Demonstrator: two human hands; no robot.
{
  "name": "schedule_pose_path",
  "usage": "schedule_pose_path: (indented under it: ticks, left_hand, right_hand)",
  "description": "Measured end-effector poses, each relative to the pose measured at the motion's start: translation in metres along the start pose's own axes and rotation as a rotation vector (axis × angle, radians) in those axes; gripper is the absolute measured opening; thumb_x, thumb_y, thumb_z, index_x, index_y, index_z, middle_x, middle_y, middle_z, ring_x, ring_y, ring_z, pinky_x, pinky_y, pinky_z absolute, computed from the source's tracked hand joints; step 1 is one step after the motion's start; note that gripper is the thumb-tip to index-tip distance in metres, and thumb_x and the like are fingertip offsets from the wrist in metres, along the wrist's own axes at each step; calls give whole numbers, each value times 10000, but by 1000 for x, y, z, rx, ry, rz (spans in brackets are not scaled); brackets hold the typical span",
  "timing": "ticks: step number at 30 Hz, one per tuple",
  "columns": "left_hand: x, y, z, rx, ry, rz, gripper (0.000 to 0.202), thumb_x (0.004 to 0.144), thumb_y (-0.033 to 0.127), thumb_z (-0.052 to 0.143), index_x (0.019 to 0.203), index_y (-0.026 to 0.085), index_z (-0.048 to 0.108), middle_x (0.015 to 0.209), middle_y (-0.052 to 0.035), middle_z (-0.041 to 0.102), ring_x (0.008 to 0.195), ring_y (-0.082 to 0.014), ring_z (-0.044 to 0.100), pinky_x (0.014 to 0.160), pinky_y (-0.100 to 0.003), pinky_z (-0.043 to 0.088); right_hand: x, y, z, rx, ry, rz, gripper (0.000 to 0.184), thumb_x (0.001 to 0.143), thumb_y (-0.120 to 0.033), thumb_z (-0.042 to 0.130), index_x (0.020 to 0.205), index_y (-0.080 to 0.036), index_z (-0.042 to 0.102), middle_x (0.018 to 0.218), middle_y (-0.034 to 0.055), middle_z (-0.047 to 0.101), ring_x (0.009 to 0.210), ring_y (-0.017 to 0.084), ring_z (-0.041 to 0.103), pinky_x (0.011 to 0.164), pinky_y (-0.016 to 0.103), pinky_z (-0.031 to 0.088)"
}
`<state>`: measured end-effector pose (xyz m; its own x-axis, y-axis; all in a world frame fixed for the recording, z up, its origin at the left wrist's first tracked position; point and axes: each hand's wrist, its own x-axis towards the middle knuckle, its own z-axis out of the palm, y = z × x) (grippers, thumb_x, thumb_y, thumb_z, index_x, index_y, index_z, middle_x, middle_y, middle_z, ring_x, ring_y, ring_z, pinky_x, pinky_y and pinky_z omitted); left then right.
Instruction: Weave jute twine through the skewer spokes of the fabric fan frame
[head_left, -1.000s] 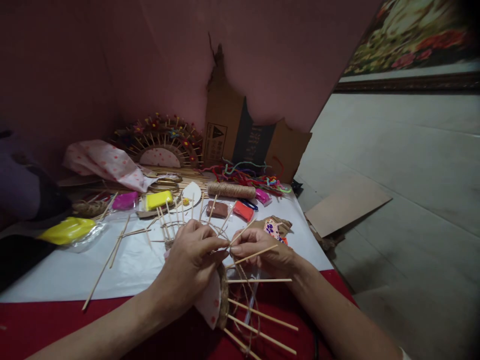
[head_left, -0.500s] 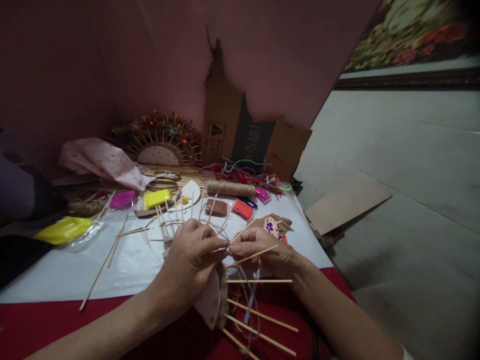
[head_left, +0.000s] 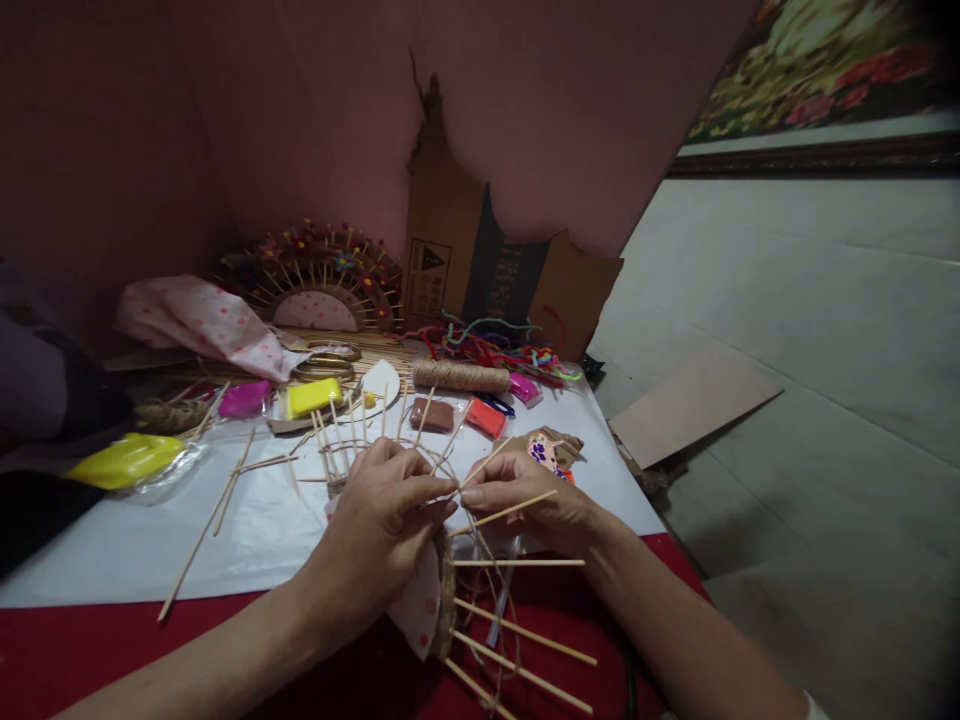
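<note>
My left hand (head_left: 382, 520) is closed around a half-made fan of wooden skewers (head_left: 517, 630) fixed in a polka-dot half disc (head_left: 420, 605) edged with jute twine. Its fingers pinch the skewers near the hub. My right hand (head_left: 525, 500) is closed just to the right, fingertips meeting the left hand's, pinching thin jute twine (head_left: 487, 550) between the skewers. Both hands rest over the white sheet (head_left: 262, 530) at the edge of the red cloth (head_left: 90, 650).
A finished decorated fan (head_left: 319, 285) leans on the pink wall. A twine spool (head_left: 461, 377), coloured clay packets (head_left: 315, 397), yarn (head_left: 495, 350), polka-dot fabric (head_left: 202, 320), loose skewers (head_left: 217, 510) and cardboard (head_left: 480, 265) lie behind. Tiled floor (head_left: 787, 330) lies to the right.
Almost nothing differs; the hands keep their pinch at the fan's hub, with the view shifting very slightly.
</note>
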<state>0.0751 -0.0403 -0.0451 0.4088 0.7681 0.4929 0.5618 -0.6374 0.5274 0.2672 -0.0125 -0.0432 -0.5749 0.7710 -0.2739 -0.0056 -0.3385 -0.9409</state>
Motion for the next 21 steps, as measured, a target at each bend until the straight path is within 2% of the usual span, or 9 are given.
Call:
schedule_pose_path:
  ticks: [7, 14, 21]
  left_hand:
    - [0, -1, 0, -18, 4, -8, 152, 837, 203, 533, 789, 243, 672, 705, -14, 586, 773, -196, 419, 676, -351, 337]
    - [1, 0, 1, -46, -4, -13, 154, 832, 203, 540, 752, 220, 670, 718, -27, 586, 783, -198, 422, 681, -354, 352]
    - [1, 2, 1, -42, -8, -18, 173, 834, 196, 532, 726, 213, 665, 712, -28, 590, 775, -196, 426, 677, -354, 357]
  right_hand:
    - [-2, -1, -4, -84, 23, 16, 226, 694, -313, 709, 737, -100, 647, 560, -40, 484, 427, 17, 318, 381, 166, 170]
    - [2, -1, -4, -164, -47, -26, 253, 707, -350, 702, 751, -105, 654, 534, -49, 469, 425, 29, 306, 375, 181, 177]
    - [0, -4, -1, -129, -26, -56, 204, 693, -296, 709, 697, -113, 618, 517, -56, 456, 419, 29, 315, 371, 180, 177]
